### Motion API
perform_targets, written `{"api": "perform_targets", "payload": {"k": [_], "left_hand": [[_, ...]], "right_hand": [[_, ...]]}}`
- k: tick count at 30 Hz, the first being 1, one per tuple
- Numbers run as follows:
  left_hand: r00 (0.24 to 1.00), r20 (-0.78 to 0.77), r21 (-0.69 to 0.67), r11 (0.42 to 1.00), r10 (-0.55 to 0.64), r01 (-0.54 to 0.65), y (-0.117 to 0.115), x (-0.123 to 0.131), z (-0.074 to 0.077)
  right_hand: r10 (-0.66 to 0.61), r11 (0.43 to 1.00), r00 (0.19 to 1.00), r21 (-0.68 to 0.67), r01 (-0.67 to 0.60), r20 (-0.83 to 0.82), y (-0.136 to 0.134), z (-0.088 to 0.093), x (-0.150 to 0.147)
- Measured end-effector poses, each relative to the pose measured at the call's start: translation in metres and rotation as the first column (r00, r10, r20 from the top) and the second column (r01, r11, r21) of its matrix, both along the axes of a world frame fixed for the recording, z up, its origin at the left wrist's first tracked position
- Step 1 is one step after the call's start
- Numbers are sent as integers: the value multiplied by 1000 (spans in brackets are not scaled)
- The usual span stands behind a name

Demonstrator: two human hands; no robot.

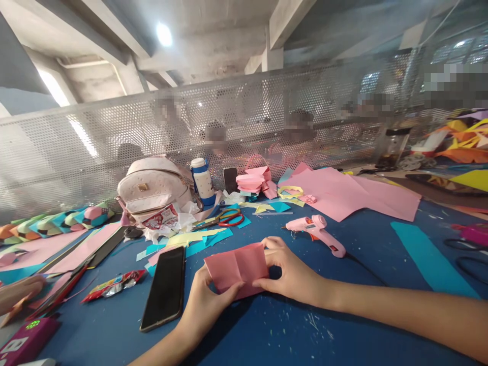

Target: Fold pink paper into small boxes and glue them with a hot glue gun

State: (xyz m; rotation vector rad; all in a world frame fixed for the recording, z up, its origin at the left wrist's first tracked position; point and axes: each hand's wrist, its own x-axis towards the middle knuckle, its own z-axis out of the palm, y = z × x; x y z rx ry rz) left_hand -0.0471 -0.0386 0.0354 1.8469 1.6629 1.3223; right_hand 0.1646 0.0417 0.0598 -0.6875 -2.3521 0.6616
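A folded piece of pink paper (244, 264) with a crease down its middle is held up just above the blue table (290, 325). My left hand (209, 295) grips its left and lower edge, thumb on the near face. At the right edge my right hand (285, 267) pinches the same paper, its thumb low and its fingers along the upper corner. A black smartphone (163, 287) lies left of my left hand. Beyond my right hand rests a pink hot glue gun (318, 234), its cord running right under my forearm.
Scissors with red handles (231, 217) lie among paper scraps. Behind them stand a pale backpack (154, 185) and a white bottle (202, 180). Large pink sheets (343, 190) and a blue strip (430, 259) lie right. Another person's hand (23, 292) is at far left, near a snack packet (114, 285).
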Motion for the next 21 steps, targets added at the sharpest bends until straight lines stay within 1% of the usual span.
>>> {"api": "perform_targets", "payload": {"k": [2,4,9,11,14,17,19,21], "left_hand": [[1000,-21,68,998,6,-5,-1,3,1],[999,-50,132,991,-19,25,-3,6,4],[978,-148,127,978,-148,168,-5,11,17],[961,-211,156,965,-176,211,-6,10,20],[940,-293,209,948,-174,240,-7,8,23],[938,-318,245,944,-139,223,-7,7,24],[935,-327,255,939,-140,230,-7,8,25],[920,-353,256,928,-172,272,-8,7,26]], "right_hand": [[14,999,1000,31,-13,-19,-3,1,-1],[25,998,998,57,-22,-51,-4,2,-3],[95,992,990,88,-86,-104,-4,5,-2],[116,989,986,104,-103,-118,-2,5,0],[123,987,986,119,-110,-112,3,2,3],[115,981,991,166,-102,-72,7,0,5],[163,964,986,216,-152,-31,9,-1,7],[251,935,968,264,-239,-14,10,0,7]]}}
